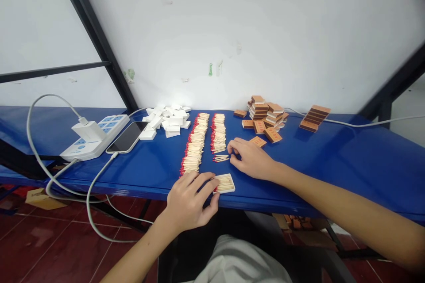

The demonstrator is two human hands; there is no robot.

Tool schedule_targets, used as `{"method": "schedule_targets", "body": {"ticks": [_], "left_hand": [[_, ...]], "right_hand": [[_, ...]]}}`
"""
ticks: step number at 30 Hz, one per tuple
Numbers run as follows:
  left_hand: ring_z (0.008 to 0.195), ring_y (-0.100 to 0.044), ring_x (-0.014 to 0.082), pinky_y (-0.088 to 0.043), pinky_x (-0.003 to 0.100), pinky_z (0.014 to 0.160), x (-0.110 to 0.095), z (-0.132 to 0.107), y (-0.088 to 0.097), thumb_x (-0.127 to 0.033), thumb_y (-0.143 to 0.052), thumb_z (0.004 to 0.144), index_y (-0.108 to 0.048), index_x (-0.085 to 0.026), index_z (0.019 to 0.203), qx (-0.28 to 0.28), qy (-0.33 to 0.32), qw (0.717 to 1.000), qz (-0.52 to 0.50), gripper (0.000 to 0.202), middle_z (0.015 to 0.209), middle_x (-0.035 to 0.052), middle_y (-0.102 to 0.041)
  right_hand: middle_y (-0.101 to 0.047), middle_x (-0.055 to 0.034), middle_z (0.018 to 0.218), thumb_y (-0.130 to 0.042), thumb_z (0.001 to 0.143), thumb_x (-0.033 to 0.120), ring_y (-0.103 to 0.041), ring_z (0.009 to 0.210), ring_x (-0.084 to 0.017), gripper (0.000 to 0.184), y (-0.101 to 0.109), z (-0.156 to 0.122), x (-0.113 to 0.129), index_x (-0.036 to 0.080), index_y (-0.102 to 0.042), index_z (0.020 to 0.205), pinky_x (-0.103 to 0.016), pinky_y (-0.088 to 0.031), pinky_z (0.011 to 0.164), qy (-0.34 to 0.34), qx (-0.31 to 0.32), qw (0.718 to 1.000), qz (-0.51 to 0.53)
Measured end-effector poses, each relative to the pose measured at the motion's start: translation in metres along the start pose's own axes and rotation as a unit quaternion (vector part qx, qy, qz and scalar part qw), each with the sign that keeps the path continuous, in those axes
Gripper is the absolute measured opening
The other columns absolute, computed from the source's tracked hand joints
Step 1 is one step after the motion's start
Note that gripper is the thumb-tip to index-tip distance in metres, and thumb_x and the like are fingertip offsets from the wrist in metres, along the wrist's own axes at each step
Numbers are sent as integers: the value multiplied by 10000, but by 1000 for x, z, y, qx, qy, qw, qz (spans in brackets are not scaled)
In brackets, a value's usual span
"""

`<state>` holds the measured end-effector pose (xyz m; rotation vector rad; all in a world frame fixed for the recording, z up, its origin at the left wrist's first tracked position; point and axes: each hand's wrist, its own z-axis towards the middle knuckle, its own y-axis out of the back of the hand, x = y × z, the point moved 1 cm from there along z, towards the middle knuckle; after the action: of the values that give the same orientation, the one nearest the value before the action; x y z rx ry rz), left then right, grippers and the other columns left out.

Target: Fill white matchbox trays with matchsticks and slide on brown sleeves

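My left hand (194,199) grips the left end of a small white matchbox tray (229,189) at the table's front edge, thumb below and fingers over it. Matches lie inside the tray, their heads partly hidden by my fingers. My right hand (254,159) is curled, its thumb and forefinger at the bare ends of a small group of matches (221,158). That group lies just below the right row of red-headed matches (218,132). A longer left row of matches (195,141) runs down towards my left hand.
White empty trays (169,119) are heaped at the back left. Orange-brown matchbox sleeves (265,112) are piled at the back right, and a joined set (314,118) stands farther right. A phone (128,137), a power strip (99,137) and white cables occupy the left.
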<state>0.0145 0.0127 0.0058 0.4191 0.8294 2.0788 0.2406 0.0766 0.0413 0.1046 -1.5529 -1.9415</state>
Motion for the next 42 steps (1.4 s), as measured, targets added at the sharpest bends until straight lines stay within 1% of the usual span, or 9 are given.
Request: {"method": "schedule_targets", "body": {"ticks": [7, 13, 17, 21, 28, 34, 37, 40, 42], "left_hand": [[827, -631, 229, -539, 383, 734, -1, 1, 0, -197, -628, 832, -661, -186, 1053, -5, 1, 1000, 0, 224, 1051, 68, -733], [821, -629, 224, -539, 378, 730, -1, 0, 1, -197, -625, 833, -665, -184, 1045, -6, 0, 1000, 1, 216, 1049, 64, -733], [825, -634, 219, -543, 375, 744, -1, 1, 1, -204, -617, 835, -669, -189, 1044, -7, 0, 1000, 6, 216, 1049, 66, -732], [820, -637, 216, -544, 370, 737, -1, 2, 1, -197, -615, 830, -668, -191, 1041, -8, -2, 1000, 7, 217, 1044, 66, -734], [820, -631, 217, -539, 369, 730, -1, 2, 0, -195, -613, 834, -664, -191, 1048, -4, 1, 1000, 7, 220, 1053, 67, -733], [822, -623, 221, -539, 381, 744, -1, 2, 2, -191, -624, 830, -660, -181, 1047, -8, -4, 1000, 4, 221, 1050, 64, -731], [818, -622, 219, -538, 376, 734, -1, 2, 1, -183, -622, 829, -661, -181, 1048, -9, -3, 1000, 4, 223, 1045, 63, -732], [820, -624, 216, -538, 372, 735, -1, 2, 1, -185, -615, 832, -663, -183, 1051, -7, -4, 1000, 4, 224, 1050, 67, -731], [825, -627, 215, -540, 372, 740, -1, 2, 0, -189, -613, 834, -664, -183, 1050, -6, -5, 1000, 3, 223, 1051, 70, -730]], "right_hand": [[-549, 2, 831, -549, 850, 164, -500, 727, -146, 44, -1, -2, 5, 199, -523, 855, -275, -355, 675, 25, 1, 1000, 4], [-532, 9, 812, -531, 858, 123, -497, 721, -140, 79, 0, -1, 6, 196, -539, 888, -268, -359, 681, 44, -8, 999, 20], [-553, -4, 857, -552, 927, 216, -507, 725, -140, 62, 0, -1, 7, 193, -592, 968, -268, -358, 672, 40, -2, 999, 12], [-554, -6, 831, -568, 948, 298, -507, 702, -136, 127, 0, 1, 9, 187, -629, 950, -263, -348, 646, 8, 3, 1000, 4], [-574, 1, 801, -603, 909, 207, -521, 708, -128, 73, 1, 1, 14, 190, -667, 878, -254, -348, 657, 30, 16, 999, 16], [-591, -2, 806, -601, 916, 222, -532, 717, -131, 84, 1, -3, 17, 189, -672, 884, -258, -351, 666, 47, 11, 999, 12], [-588, -12, 817, -577, 933, 241, -537, 718, -138, 123, 2, -3, 15, 183, -682, 962, -263, -367, 673, 40, -1, 999, 8], [-592, -31, 889, -545, 955, 259, -561, 765, -156, 228, 2, -3, 11, 205, -680, 1132, -272, -389, 700, 27, 4, 1000, -3], [-589, -41, 926, -531, 966, 278, -580, 809, -171, 282, 2, -3, 9, 229, -665, 1210, -285, -402, 733, 24, 14, 1000, -14]]}}
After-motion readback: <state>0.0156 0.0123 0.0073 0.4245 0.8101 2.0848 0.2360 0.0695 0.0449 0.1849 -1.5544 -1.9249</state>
